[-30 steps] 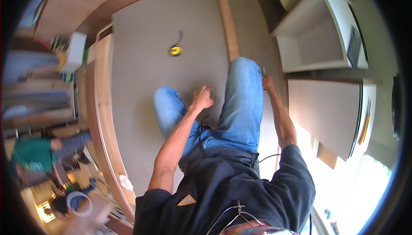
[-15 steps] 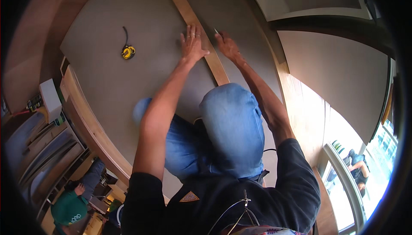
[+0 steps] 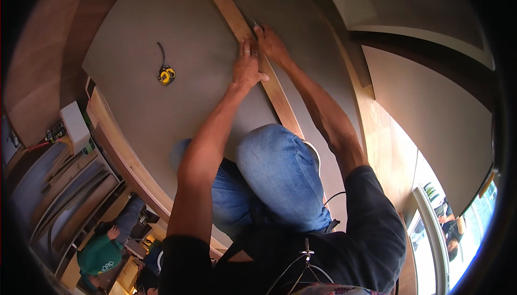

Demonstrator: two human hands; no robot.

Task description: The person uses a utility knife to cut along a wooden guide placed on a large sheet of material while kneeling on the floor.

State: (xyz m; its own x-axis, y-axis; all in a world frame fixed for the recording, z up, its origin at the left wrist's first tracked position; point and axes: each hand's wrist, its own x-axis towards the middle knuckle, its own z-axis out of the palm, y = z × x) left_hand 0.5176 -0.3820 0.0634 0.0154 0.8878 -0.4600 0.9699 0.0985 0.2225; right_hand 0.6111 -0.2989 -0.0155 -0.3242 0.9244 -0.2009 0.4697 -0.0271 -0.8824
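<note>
Closer to the wooden strip [image 3: 234, 18] than half a second ago, the right hand [image 3: 272, 44] has brought its thin pointed tool [image 3: 256, 23] from out over the bare sheet to the strip's right edge, while the left hand's fingers have drawn together and a shoe [image 3: 314, 155] has come into view beside the knee. Largest of all, the grey-brown sheet [image 3: 134, 42] spreads under everything, its far side cut off by the dark rim. Along the right stands a pale cabinet panel [image 3: 431, 117], running out of view; at the left, a rack of boards [image 3: 81, 187] sits beyond the sheet's wooden edging. A co-worker in a green top [image 3: 102, 253] bends at lower left, with someone beside them mostly hidden; another person [image 3: 453, 233] shows small through the window at lower right. The raised knee [image 3: 277, 166] in blue jeans stands in the way, covering the strip's near end; the far end leaves the top of the picture. Midway along the strip, the left hand [image 3: 249, 68] lies across it, fingers stretched, thumb apart at the edge. Just beside it, the right hand is closed around the tool, whose handle is hidden in the grip; whether the tip touches, I cannot tell. Well left lies a yellow-and-black tape measure [image 3: 166, 75].
</note>
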